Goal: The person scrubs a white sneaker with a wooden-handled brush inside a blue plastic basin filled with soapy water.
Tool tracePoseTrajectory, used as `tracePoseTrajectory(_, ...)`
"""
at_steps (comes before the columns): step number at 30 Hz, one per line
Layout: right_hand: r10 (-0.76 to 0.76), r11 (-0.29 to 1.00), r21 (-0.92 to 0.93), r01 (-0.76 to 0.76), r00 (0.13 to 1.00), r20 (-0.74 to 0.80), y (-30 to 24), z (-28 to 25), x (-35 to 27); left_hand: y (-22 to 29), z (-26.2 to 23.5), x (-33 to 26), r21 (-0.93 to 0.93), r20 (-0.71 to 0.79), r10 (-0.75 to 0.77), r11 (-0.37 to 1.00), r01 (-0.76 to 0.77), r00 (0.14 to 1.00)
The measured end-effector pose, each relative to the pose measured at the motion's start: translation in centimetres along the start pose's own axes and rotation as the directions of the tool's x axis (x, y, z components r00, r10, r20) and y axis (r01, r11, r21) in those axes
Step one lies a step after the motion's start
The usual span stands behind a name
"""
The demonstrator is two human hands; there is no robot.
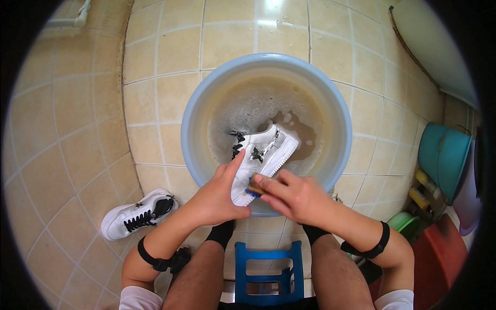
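Note:
A white sneaker (263,147) with black laces and a black butterfly ornament is tilted over a round blue basin (188,129). My left hand (225,188) grips it around the toe end, with the fingers along its upper. My right hand (292,194) is closed on a small scrubbing brush (257,185) with a brown back and blue bristles. The bristles press against the side of the sneaker near the toe and sole. Murky, foamy water (227,113) fills the lower part of the basin, behind and below the shoe's heel.
Another white sneaker with black laces (137,214) rests on the tiled floor at the left. A blue plastic stool (268,297) stands between my legs. Teal (442,155) and red tubs (434,258), plus yellow bottles (421,196), line the right side. A white pipe (67,21) is at upper left.

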State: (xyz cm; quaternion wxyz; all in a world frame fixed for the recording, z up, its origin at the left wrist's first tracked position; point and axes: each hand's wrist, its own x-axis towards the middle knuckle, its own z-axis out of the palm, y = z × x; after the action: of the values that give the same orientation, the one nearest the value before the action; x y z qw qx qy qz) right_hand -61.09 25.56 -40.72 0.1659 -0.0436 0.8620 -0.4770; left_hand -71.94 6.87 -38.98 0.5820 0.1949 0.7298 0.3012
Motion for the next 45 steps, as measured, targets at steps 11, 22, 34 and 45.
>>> tracePoseTrajectory(11,0.031,0.995,0.095,-0.028,0.999,-0.03,-0.7,0.2,-0.7,-0.2,-0.1,0.1,-0.014,-0.003,-0.014,1.0,0.014,1.0)
tracePoseTrajectory(22,0.206,0.968,-0.102,-0.231,0.955,-0.213,4.5,0.1,-0.1,0.2,-0.1,0.2,-0.003,-0.006,-0.032,0.999,0.032,0.999)
tracePoseTrajectory(34,0.427,0.894,0.025,-0.448,0.832,-0.353,7.7,-0.3,2.3,0.4,-0.3,0.4,-0.041,-0.006,-0.064,0.997,0.063,0.998)
tracePoseTrajectory(45,0.185,0.982,0.021,-0.186,0.944,-0.272,0.9,2.3,0.7,-0.9,-1.4,0.0,-0.332,-0.03,-0.061,0.942,0.048,0.998)
